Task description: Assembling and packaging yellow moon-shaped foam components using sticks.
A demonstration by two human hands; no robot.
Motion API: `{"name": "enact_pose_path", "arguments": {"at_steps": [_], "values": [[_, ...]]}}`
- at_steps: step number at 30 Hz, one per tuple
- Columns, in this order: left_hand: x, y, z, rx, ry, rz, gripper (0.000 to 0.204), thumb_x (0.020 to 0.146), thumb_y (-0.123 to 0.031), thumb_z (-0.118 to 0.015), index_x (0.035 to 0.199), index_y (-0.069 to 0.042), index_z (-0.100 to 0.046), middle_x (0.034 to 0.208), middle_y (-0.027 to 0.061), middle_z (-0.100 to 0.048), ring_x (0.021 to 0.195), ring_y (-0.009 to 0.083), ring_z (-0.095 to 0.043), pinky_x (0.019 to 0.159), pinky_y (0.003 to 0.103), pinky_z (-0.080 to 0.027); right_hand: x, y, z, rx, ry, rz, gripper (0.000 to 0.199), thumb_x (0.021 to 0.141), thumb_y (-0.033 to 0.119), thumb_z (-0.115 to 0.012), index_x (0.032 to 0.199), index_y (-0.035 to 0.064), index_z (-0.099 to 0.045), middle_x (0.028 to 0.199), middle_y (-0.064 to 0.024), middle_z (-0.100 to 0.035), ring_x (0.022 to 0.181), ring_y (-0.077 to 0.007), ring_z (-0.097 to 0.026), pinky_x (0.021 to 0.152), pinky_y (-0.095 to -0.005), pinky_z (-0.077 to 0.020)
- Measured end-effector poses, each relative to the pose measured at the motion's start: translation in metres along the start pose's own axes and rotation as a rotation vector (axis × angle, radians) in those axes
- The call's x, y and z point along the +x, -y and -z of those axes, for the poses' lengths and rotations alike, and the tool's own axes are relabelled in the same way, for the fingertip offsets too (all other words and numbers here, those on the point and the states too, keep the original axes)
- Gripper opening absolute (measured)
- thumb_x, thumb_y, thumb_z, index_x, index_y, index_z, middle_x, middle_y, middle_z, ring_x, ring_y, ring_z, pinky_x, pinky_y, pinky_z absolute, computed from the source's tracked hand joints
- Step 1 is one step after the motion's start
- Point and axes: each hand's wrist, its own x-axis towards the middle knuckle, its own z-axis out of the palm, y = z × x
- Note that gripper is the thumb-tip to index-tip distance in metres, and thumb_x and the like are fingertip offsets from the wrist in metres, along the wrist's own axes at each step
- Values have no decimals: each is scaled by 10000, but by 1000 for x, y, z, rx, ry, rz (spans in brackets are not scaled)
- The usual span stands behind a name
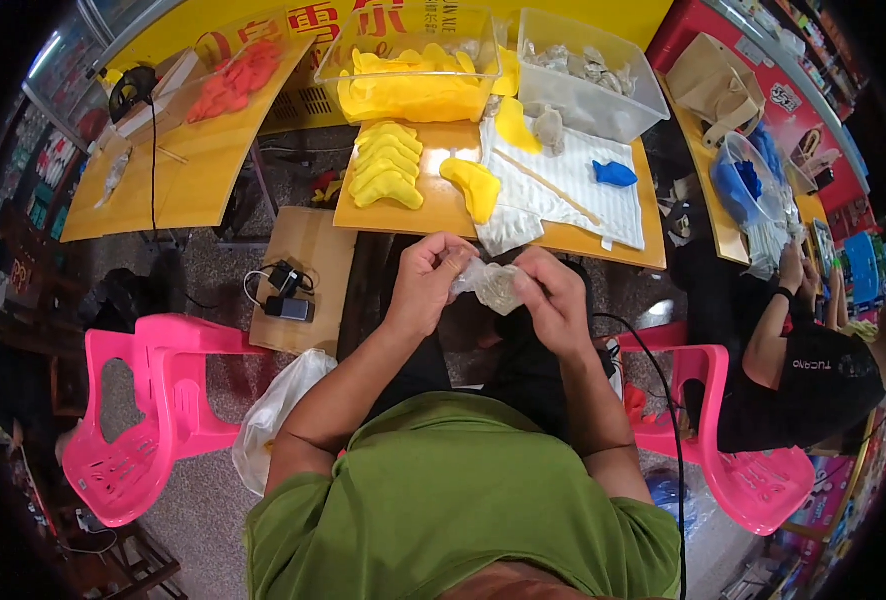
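Craft workshop: boards (433, 215) of yellow fish shapes (387, 165)

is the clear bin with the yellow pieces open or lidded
Open. The clear bin shows no lid across its top, and the yellow pieces heaped inside sit uncovered, some reaching up to its rim.

Both arms come up from the bottom and bend at the elbows, so the hands meet in the middle, out in front of the chest. The left hand (425, 285) is curled, with its thumb and fingers pinched together at the top. The right hand (555, 300) is curled too, its fingers bent toward the left one. The two hands sit just beside each other, fingertips nearly touching. Both forearms are bare
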Motion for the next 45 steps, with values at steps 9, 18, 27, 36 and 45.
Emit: {"name": "enact_pose_path", "arguments": {"at_steps": [9,18,27,36,45], "values": [[-30,49,-2,-506,147,195,567,929,-478,-449,1251,-12,-452,1071,76,-570,1006,152,-555,854,292,-459,-12,-22,-8,308,113,-700,328,933,201,-526,659,20,-540,581,51,-468,530,-37,-398,466,-234,-342],[-48,71,5,-426,248,306,565,819,-186,-681,1307,-67,-422,1119,33,-562,958,119,-562,729,243,-485,-28,-38,-15,159,70,-730,354,937,192,-520,623,29,-505,565,56,-449,505,-38,-387,447,-237,-321],[-47,65,0,-399,-35,255,527,813,-10,-611,1301,-113,-441,1022,21,-602,788,96,-592,587,205,-472,-49,-27,-31,559,145,-749,227,846,67,-604,1054,-13,-560,985,-61,-601,904,-130,-565,786,-287,-455],[-57,93,18,-266,409,223,512,858,-128,-553,1337,-46,-394,1110,67,-587,998,162,-578,873,297,-448,-36,-12,-19,417,4,-525,95,863,40,-553,942,-8,-578,887,-43,-607,784,-102,-552,691,-240,-445],[-27,83,35,-333,303,330,305,939,-224,-481,1175,-35,-524,1056,69,-610,943,140,-600,799,278,-489,-34,-22,-19,-27,347,-449,236,775,-70,-566,1000,-6,-535,875,-53,-582,811,-98,-565,718,-231,-456]]}}
